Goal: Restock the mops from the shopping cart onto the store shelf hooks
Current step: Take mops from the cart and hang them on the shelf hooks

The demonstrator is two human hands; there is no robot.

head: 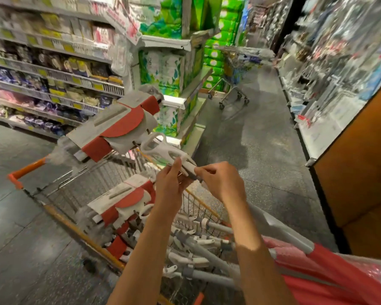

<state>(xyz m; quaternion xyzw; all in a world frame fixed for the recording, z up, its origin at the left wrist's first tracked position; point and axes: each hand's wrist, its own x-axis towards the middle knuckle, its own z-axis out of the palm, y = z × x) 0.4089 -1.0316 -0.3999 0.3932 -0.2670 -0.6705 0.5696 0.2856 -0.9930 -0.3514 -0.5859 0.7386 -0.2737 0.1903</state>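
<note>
Store shelves (53,69): We see stocked shelving across the upper left of the frame, blurred; more racks run down the right edge.
Tissue display (169,62): At upper centre we see a stack of green and white packs on an end shelf.
Orange panel (359,168): We see a brown-orange board filling the right side, standing on the grey floor.
Shopping cart (75,225): Our wire cart with orange trim fills the lower centre and left; its orange corner sits at middle left.
Far cart (233,84): We see a 2nd cart standing in the aisle at upper centre right, well apart from ours.
Mops in the cart (128,208): We see several flat mops with red and grey card sleeves lying in the basket, heads toward the left, grey handles running to the lower right.
Held mop (121,124): We hold 1 mop lifted above the cart, head at centre left, tilted, its white plastic handle part reaching down to our hands.
Left hand (172,183): Our fingers are curled around the white handle part from below, at frame centre.
Right hand (220,181): Our thumb and fingers pinch the handle just beside the left hand, nearly touching it.
</note>
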